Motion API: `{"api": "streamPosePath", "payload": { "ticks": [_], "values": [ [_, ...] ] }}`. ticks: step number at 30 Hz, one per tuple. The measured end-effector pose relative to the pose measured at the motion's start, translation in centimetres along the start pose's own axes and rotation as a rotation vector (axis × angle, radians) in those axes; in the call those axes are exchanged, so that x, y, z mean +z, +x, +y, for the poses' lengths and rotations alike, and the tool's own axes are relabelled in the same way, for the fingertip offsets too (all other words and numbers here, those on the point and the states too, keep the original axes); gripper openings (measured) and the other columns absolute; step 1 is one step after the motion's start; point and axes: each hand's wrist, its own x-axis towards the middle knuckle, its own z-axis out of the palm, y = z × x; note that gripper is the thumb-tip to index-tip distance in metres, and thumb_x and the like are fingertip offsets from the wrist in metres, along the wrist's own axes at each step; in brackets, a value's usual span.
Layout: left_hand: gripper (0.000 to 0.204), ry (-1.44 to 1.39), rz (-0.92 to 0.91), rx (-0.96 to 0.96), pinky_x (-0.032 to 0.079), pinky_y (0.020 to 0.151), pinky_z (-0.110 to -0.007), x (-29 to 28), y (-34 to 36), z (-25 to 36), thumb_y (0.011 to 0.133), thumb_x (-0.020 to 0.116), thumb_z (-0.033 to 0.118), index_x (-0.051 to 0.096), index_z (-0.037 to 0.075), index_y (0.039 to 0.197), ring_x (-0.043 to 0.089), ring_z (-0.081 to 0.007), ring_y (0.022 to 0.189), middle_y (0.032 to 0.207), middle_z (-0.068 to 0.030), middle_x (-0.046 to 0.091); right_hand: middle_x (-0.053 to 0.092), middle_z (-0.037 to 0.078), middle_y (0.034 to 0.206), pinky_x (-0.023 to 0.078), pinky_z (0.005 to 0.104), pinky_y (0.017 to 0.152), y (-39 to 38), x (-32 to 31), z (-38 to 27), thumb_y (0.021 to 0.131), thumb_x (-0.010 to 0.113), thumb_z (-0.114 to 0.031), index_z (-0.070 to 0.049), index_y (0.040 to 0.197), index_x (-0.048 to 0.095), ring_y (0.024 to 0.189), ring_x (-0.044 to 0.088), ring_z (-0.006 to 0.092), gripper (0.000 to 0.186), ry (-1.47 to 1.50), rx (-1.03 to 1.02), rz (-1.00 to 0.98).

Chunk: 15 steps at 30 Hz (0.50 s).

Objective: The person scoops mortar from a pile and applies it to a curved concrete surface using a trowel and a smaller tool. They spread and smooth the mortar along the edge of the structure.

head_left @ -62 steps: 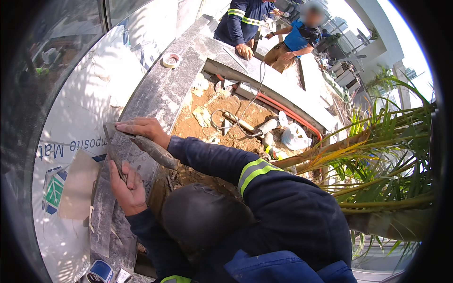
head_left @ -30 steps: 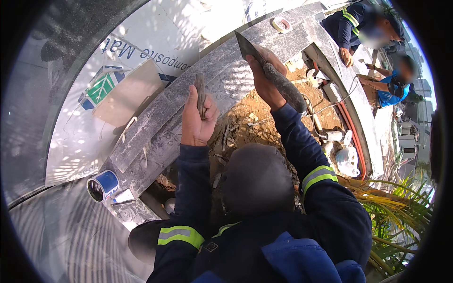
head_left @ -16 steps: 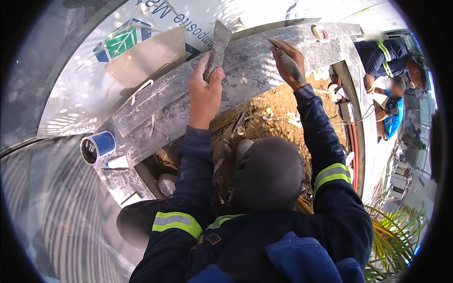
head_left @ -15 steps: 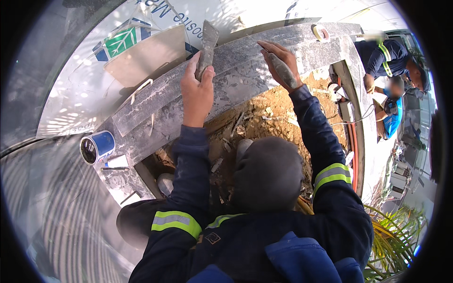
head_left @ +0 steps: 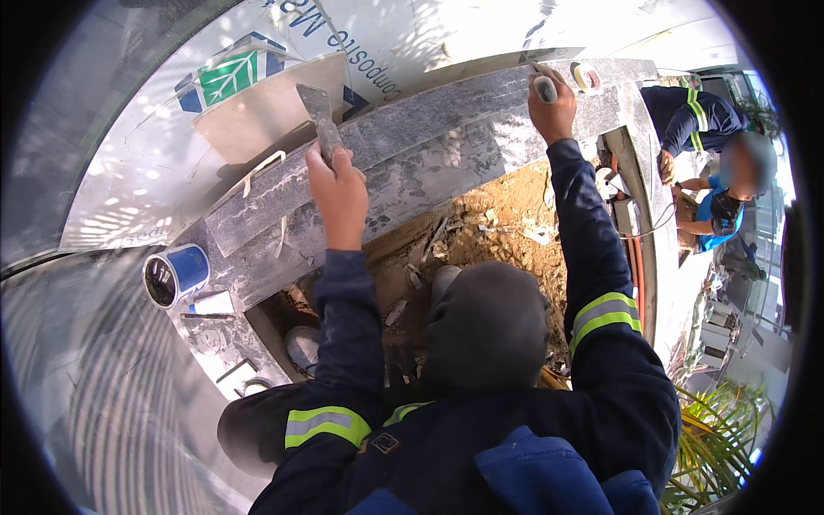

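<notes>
My left hand point(head_left: 338, 199) is closed round a grey, dirty putty knife point(head_left: 317, 112), its flat blade pointing up and away over the stone ledge point(head_left: 446, 137). My right hand point(head_left: 552, 116) grips a trowel by its rounded, grimy handle point(head_left: 543, 89) at the far part of the ledge, just left of a tape roll point(head_left: 586, 78); its blade is mostly hidden by the hand, and whether it touches the stone I cannot tell.
Below the ledge is a dug soil bed point(head_left: 481, 227) with red pipes point(head_left: 635, 275). A blue-labelled can point(head_left: 186, 271) sits at left, near white printed boards point(head_left: 257, 112). Two co-workers point(head_left: 704, 120) point(head_left: 714, 210) are at right; palm fronds point(head_left: 712, 438) stand lower right.
The view has turned since two seconds ago. Over the last half second my right hand has reached up and right toward the tape; my left, still holding the putty knife, has moved down-left.
</notes>
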Motion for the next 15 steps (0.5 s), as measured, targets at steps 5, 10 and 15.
{"api": "streamPosePath", "payload": {
  "ticks": [5, 10, 15],
  "values": [
    [0.036, -0.014, -0.309, -0.144, 0.048, 0.054, -0.026, 2.9, -1.3, 0.6, 0.105, 0.052, 0.02, 0.051, -0.003, 0.132, 0.057, -0.01, 0.064, 0.096, -0.0093, 0.066, 0.072, 0.01, 0.117, 0.055, 0.0312, 0.09, -4.9, -1.0, -9.1, 0.099, 0.068, -0.013, -0.003, 0.118, 0.069, 0.102, 0.071, 0.0218, 0.021, 1.077, 0.567, 0.019],
    [0.043, 0.18, -0.481, 0.087, 0.049, 0.066, -0.03, 5.0, -3.4, 0.3, 0.107, 0.054, 0.029, 0.056, 0.001, 0.139, 0.058, -0.0118, 0.069, 0.092, -0.0085, 0.069, 0.072, 0.002, 0.111, 0.059, 0.0245, 0.072, -4.1, 1.2, -8.4, 0.103, 0.064, -0.025, -0.011, 0.114, 0.066, 0.097, 0.07, 0.0131, 0.018, 1.842, 1.044, 0.24],
    [0.038, 0.199, -0.587, 0.169, 0.051, 0.079, -0.038, 5.4, -4.3, 0.3, 0.107, 0.053, 0.024, 0.06, 0.003, 0.139, 0.065, -0.0257, 0.084, 0.098, -0.0146, 0.07, 0.061, -0.002, 0.084, 0.051, 0.0175, 0.056, -5.4, 2.2, -10.0, 0.099, 0.067, -0.042, -0.012, 0.103, 0.063, 0.069, 0.058, 0.0062, 0.031, 2.025, 1.314, 0.152]
  ]
}}
